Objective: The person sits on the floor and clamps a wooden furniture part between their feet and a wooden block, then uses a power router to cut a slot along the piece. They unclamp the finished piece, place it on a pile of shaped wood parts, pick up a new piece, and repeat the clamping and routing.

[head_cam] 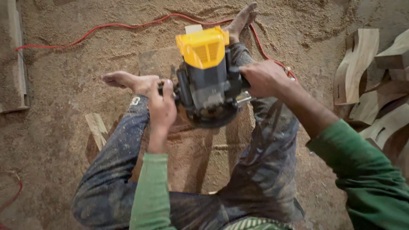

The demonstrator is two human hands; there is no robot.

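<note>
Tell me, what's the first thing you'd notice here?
The yellow-topped power tool in the middle, gripped by the left hand and right hand. Sawdust covers the floor, a red cable snakes across the top, and curvy wooden pieces are stacked at the right.

Wood router [208, 81], yellow cap over dark grey body, round base set down on a wooden workpiece [200, 149] dusted with sawdust; left hand [162, 106] closed around the left side handle, right hand [264, 78] closed around the right one, both sleeves green. Seated person's legs in dark, dust-flecked trousers flank the workpiece, bare left foot [128, 81] beside the left hand, bare right foot [242, 19] beyond the router's cap. Surroundings: sawdust-covered floor [64, 127], red cable [119, 26] curving across the top, small wood offcut [97, 127] at left, stack of curved carved wooden pieces [375, 85] at right.
</note>
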